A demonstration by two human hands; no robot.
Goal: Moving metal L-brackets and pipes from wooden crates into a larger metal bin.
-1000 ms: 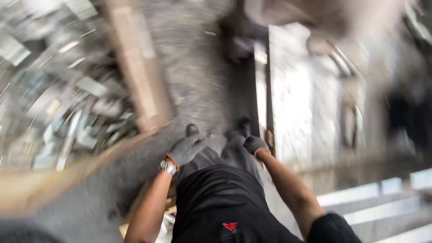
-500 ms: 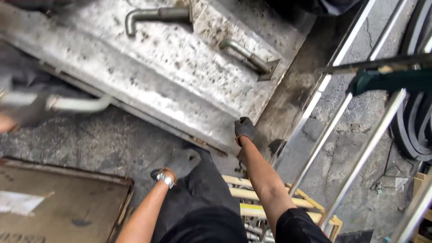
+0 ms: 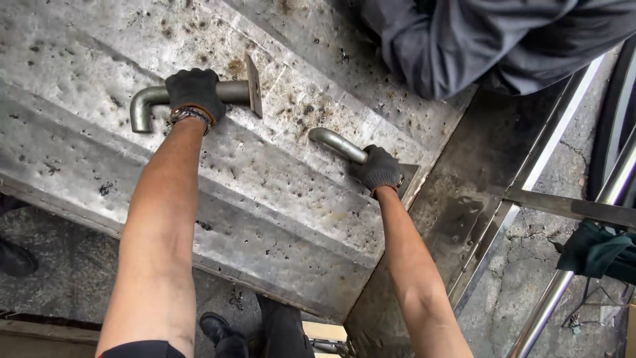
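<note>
Moved: both gloved hands, off the slab's lower edge and up onto its handles.
Left hand (image 3: 193, 93): fist closed round left bent handle (image 3: 149, 99).
Right hand (image 3: 379, 168): closed round right bent handle (image 3: 336, 143), near slab's right edge.
Slab (image 3: 278, 199): pitted grey metal.
Co-worker's sleeve (image 3: 464, 40): beyond top edge.
</note>
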